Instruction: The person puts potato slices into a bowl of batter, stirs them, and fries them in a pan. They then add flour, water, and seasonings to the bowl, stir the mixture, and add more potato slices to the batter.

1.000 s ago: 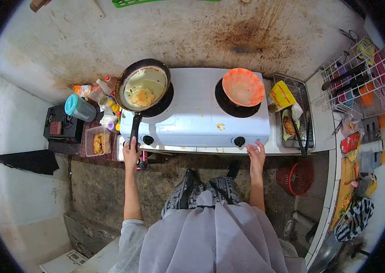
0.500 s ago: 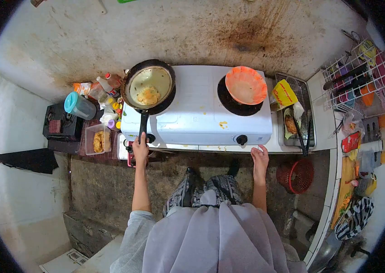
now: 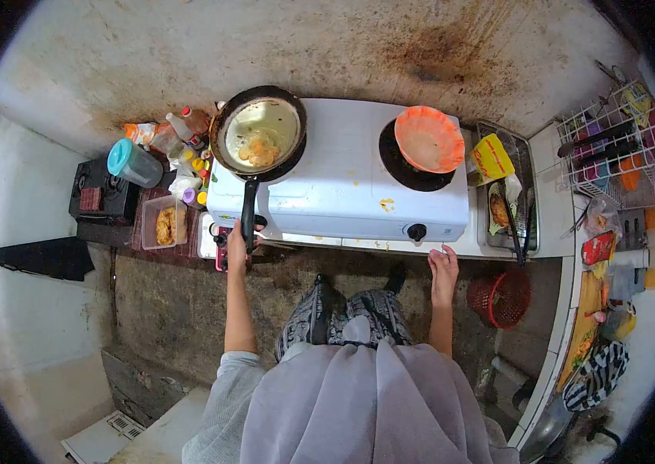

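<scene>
We see a person at a white two-burner stove [image 3: 335, 178], hands well apart; the left hand [image 3: 236, 246] is at the lower end of a black pan handle [image 3: 249, 209], its fingers partly hidden behind the handle and near a stove knob [image 3: 261, 223], and we cannot tell whether it grips handle or knob; the right hand [image 3: 443, 271] hangs free in front of the stove's other end, fingers loosely bent and parted, clamped on nothing.

Straight beyond the left hand, we find the frying pan [image 3: 261, 120] over one burner, its rim dark and its inside shiny; a pale golden piece of food [image 3: 259, 151] lies in it, toward the handle side.

Beyond the right hand, we note an orange bowl [image 3: 429, 139] with a wavy rim over the second burner; nearer that hand, and slightly to its left, sits the other knob [image 3: 416, 231]; to its right and farther off, a metal tray [image 3: 507, 133] on the tiled surface [image 3: 555, 224] carries a yellow packet [image 3: 491, 158] and a browned piece of food; below the tray, to the right of the same hand, stands a red basket [image 3: 482, 301].

To the left of the left hand, we make out a clear box [image 3: 181, 223] of fried food; farther out stands a jug [image 3: 134, 162] with a blue lid.
</scene>
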The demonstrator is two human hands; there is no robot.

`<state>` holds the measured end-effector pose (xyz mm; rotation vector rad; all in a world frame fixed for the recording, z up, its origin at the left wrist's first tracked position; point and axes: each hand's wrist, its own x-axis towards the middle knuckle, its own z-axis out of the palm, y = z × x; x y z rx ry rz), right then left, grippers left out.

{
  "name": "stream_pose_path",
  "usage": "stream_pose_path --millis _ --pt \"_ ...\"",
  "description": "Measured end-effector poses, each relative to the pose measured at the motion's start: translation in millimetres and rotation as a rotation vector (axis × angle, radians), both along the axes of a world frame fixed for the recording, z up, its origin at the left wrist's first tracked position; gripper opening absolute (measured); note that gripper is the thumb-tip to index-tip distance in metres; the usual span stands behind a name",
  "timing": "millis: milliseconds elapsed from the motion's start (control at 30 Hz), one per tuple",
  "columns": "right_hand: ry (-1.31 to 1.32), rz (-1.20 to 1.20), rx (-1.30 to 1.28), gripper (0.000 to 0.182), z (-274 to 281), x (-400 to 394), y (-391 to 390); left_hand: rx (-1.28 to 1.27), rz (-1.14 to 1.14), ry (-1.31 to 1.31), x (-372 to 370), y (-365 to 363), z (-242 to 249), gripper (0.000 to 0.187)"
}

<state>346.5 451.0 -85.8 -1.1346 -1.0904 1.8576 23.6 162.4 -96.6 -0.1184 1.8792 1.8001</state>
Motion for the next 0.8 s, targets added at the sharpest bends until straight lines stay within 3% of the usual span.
stream_pose_path --millis 100,133,167,233,267,400,533,667,767,800 --pt "-0.011 0.010 -0.002 0.030 0.0 -0.7 -2.7 0.045 0.199 0.042 0.2 -14.8 -11.1 0.031" --pt "0.005 0.014 0.005 0.030 -0.2 -0.8 -3.6 -0.012 0.225 0.276 5.5 -15.8 -16.8 0.027" --pt "0.022 0.018 0.013 0.030 -0.6 -1.1 -4.4 -0.014 0.224 0.276 9.0 -14.3 -23.0 0.027" --pt "0.018 0.016 0.006 0.029 -2.0 -1.2 -5.0 -0.417 0.065 0.908 12.9 -12.4 -49.1 0.027" --pt "0.013 0.014 0.001 0.029 -2.2 -0.9 -4.7 -0.313 0.079 0.643 -4.5 -31.1 -118.1 0.033" --pt "0.006 -0.006 0.013 0.029 -1.9 2.6 -0.5 -0.347 0.280 0.804 12.5 -3.9 -89.3 0.034" --pt "-0.001 -0.032 -0.004 0.028 -6.4 9.5 1.9 -0.081 0.424 0.666 -0.9 -1.9 -135.6 0.039" --pt "0.030 -0.031 0.011 0.029 -11.2 13.3 3.7 -0.017 0.439 0.578 -9.9 -13.1 -156.9 0.039" --pt "0.028 -0.038 0.001 0.030 -4.2 10.0 1.1 0.009 0.418 0.576 -6.9 -13.1 -147.3 0.037" --pt "0.027 -0.038 -0.001 0.030 -5.5 9.5 1.3 -0.129 0.400 0.648 -0.4 -4.8 -124.7 0.036"
